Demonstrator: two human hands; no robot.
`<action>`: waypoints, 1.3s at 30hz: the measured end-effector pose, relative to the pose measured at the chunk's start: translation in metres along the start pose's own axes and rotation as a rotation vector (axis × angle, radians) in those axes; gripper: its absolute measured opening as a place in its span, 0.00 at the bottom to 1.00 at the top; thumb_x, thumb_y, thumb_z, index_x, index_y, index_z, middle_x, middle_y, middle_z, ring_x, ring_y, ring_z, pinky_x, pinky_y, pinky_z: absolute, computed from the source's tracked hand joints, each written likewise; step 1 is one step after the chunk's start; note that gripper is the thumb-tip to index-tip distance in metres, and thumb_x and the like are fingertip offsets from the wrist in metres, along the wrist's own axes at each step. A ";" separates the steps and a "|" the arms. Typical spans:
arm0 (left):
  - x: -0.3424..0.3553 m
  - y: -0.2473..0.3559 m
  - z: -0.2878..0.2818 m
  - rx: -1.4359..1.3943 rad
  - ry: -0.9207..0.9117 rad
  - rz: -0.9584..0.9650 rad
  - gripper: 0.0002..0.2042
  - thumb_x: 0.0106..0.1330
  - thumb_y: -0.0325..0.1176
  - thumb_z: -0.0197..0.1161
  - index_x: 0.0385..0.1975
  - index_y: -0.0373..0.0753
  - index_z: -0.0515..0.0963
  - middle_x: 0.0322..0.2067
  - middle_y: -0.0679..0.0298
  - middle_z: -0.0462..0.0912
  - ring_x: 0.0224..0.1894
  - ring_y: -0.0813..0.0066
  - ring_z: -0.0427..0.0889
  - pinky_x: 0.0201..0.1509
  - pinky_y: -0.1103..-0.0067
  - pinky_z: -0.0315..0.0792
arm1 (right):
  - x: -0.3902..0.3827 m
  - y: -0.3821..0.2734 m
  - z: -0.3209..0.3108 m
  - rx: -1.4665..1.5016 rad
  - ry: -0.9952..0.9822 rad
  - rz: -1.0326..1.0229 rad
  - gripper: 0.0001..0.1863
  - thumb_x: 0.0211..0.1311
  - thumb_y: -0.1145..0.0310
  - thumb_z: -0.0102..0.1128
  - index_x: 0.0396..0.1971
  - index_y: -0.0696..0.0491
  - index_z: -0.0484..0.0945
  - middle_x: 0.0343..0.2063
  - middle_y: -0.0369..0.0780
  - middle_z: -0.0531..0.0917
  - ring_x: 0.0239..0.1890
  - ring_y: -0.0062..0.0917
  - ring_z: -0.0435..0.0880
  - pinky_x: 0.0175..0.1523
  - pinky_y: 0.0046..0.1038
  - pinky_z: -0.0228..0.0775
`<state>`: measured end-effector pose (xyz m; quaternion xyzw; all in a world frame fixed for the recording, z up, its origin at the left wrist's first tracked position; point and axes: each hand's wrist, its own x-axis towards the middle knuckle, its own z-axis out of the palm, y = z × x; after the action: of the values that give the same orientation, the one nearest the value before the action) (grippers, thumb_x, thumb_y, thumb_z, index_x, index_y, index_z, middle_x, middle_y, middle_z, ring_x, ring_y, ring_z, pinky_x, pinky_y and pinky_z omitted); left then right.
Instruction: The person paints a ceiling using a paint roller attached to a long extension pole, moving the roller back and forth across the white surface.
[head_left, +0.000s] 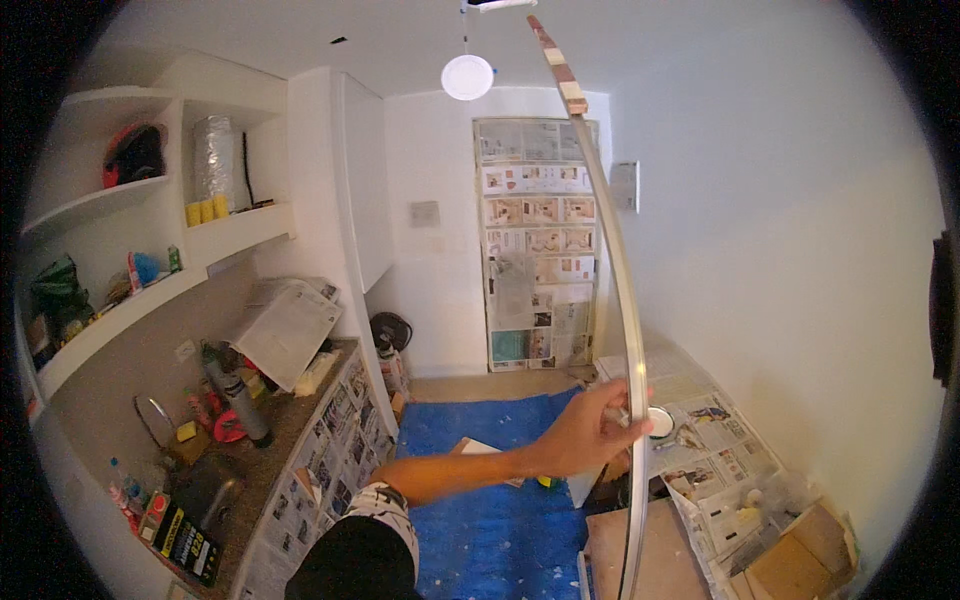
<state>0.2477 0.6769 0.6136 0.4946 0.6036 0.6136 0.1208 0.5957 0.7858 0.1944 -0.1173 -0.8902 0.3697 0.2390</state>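
My left hand grips a long, pale metal bar that stands tilted, running from the bottom of the view toward the ceiling. Light and reddish wooden pieces are at its top end. Behind my grip is a white round container or lid on a newspaper-covered surface. A skin-toned patch behind the bar, below my grip, may be part of my right hand, but I cannot make out its fingers. A light brown board lies low beside the bar.
A cluttered counter and shelves line the left. A blue sheet covers the floor; a newspaper-covered door is in the far wall. A round white lamp hangs near the bar's top. A white wall bounds the right.
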 end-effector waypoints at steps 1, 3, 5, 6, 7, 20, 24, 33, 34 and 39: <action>-0.019 0.005 -0.008 0.023 0.012 -0.031 0.22 0.63 0.29 0.56 0.56 0.33 0.59 0.38 0.55 0.76 0.34 0.71 0.81 0.31 0.80 0.79 | -0.017 0.014 0.019 0.092 -0.082 0.148 0.16 0.62 0.69 0.49 0.50 0.52 0.72 0.24 0.44 0.78 0.20 0.32 0.76 0.25 0.29 0.67; -0.049 0.014 -0.033 0.064 0.059 -0.045 0.22 0.64 0.29 0.55 0.56 0.34 0.59 0.38 0.56 0.76 0.35 0.71 0.81 0.33 0.80 0.79 | -0.052 0.044 0.066 0.382 -0.198 0.547 0.15 0.64 0.67 0.48 0.49 0.52 0.73 0.23 0.43 0.77 0.21 0.32 0.75 0.26 0.28 0.67; -0.077 0.021 -0.061 0.110 0.123 -0.014 0.21 0.64 0.28 0.55 0.56 0.35 0.59 0.38 0.57 0.76 0.35 0.70 0.82 0.35 0.79 0.79 | -0.052 0.021 0.094 0.511 -0.276 0.932 0.15 0.65 0.65 0.46 0.49 0.53 0.73 0.23 0.42 0.77 0.22 0.32 0.74 0.27 0.29 0.66; -0.089 0.020 -0.078 0.008 0.132 0.030 0.21 0.64 0.28 0.55 0.56 0.36 0.59 0.38 0.58 0.75 0.35 0.69 0.82 0.37 0.79 0.78 | -0.042 -0.013 0.100 0.359 -0.184 0.562 0.16 0.64 0.65 0.47 0.50 0.51 0.71 0.24 0.43 0.77 0.23 0.34 0.75 0.28 0.30 0.66; -0.100 0.024 -0.098 0.025 0.171 0.036 0.21 0.64 0.28 0.55 0.56 0.36 0.58 0.38 0.58 0.75 0.36 0.69 0.82 0.37 0.79 0.78 | -0.033 -0.046 0.105 0.200 -0.092 0.192 0.17 0.64 0.66 0.47 0.52 0.50 0.70 0.25 0.43 0.77 0.24 0.35 0.75 0.28 0.31 0.66; -0.178 0.096 -0.356 0.090 0.239 0.103 0.22 0.64 0.32 0.56 0.54 0.31 0.60 0.35 0.55 0.78 0.31 0.64 0.83 0.29 0.78 0.79 | 0.017 -0.338 0.243 0.174 -0.176 -0.100 0.26 0.58 0.72 0.50 0.59 0.49 0.62 0.33 0.50 0.79 0.33 0.45 0.79 0.34 0.41 0.70; -0.195 0.113 -0.391 0.098 0.209 0.101 0.23 0.62 0.33 0.58 0.54 0.31 0.60 0.37 0.54 0.78 0.32 0.64 0.83 0.28 0.79 0.78 | 0.022 -0.386 0.267 0.249 -0.072 -0.169 0.26 0.58 0.73 0.51 0.59 0.48 0.62 0.35 0.50 0.79 0.34 0.45 0.79 0.35 0.41 0.71; -0.204 0.158 -0.414 0.161 0.161 0.131 0.25 0.61 0.33 0.59 0.55 0.28 0.60 0.37 0.53 0.78 0.32 0.65 0.83 0.30 0.78 0.79 | -0.012 -0.392 0.316 0.346 -0.004 -0.065 0.18 0.57 0.68 0.56 0.48 0.50 0.72 0.24 0.47 0.75 0.25 0.38 0.74 0.30 0.38 0.65; -0.205 0.162 -0.415 0.163 0.171 0.127 0.25 0.60 0.33 0.59 0.54 0.28 0.60 0.36 0.53 0.78 0.32 0.65 0.83 0.30 0.78 0.79 | -0.012 -0.398 0.317 0.395 0.001 0.006 0.13 0.56 0.69 0.57 0.43 0.51 0.76 0.15 0.42 0.70 0.17 0.30 0.68 0.22 0.33 0.58; -0.206 0.176 -0.426 0.167 0.188 0.164 0.20 0.60 0.30 0.59 0.49 0.27 0.64 0.35 0.54 0.78 0.30 0.66 0.83 0.29 0.78 0.79 | 0.010 -0.476 0.281 0.139 0.315 -0.228 0.07 0.58 0.69 0.55 0.36 0.50 0.80 0.08 0.38 0.69 0.10 0.23 0.65 0.16 0.31 0.56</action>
<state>0.1055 0.2161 0.7630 0.4909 0.6189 0.6126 -0.0285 0.4282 0.2875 0.3653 -0.0554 -0.8216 0.3778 0.4232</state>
